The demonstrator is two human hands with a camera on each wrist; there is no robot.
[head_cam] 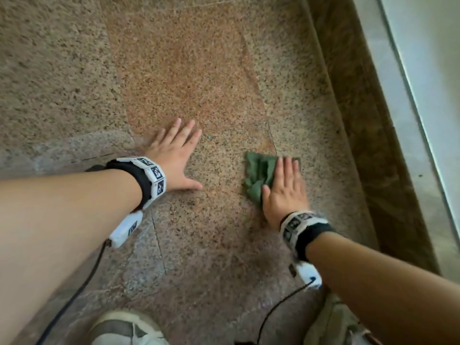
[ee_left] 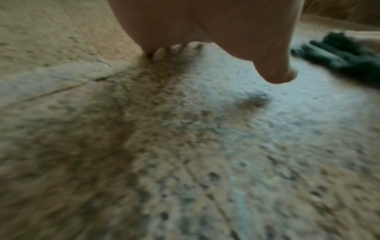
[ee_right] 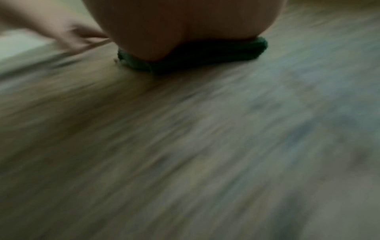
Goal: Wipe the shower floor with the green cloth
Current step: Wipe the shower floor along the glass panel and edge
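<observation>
The crumpled green cloth [head_cam: 258, 176] lies on the speckled granite shower floor [head_cam: 189, 70], right of centre. My right hand [head_cam: 286, 185] presses flat on the cloth with straight fingers, covering its right part. My left hand [head_cam: 174, 150] rests flat on the bare floor to the left of the cloth, fingers spread. In the left wrist view the cloth [ee_left: 345, 53] shows at the right edge, beyond my left hand [ee_left: 205, 32]. The right wrist view is blurred; there my right hand [ee_right: 185, 24] sits on the dark cloth [ee_right: 205, 55].
A raised brown stone kerb [head_cam: 368, 120] and a pale metal-framed panel [head_cam: 423, 70] run along the right side. My shoe [head_cam: 124, 329] is at the bottom centre and trouser cloth [head_cam: 333, 324] at the bottom right. Wrist-camera cables [head_cam: 74, 295] trail on the floor.
</observation>
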